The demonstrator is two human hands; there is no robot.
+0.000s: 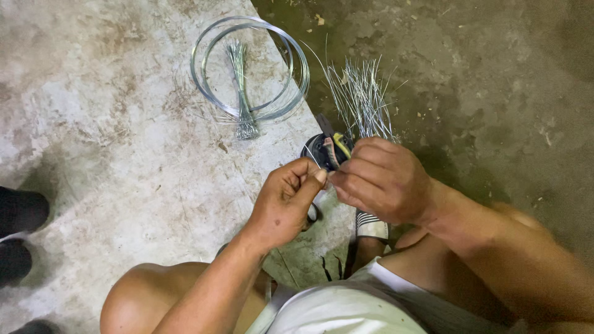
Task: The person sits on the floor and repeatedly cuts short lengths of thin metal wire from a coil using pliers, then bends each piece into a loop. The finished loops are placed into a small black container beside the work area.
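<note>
left hand (286, 201) fisted, right hand (380, 179) curled, fingertips meeting

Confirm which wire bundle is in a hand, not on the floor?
The splayed bundle, gripped in the right hand. The other bundle lies on the concrete inside the wire coil, apart from both hands.

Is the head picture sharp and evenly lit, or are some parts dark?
Head view: both hands, left hand and right hand, are sharp; the concrete slab is brightly lit, the ground to the right dim; the wire coil glints; thin wire strands look slightly soft.
</note>
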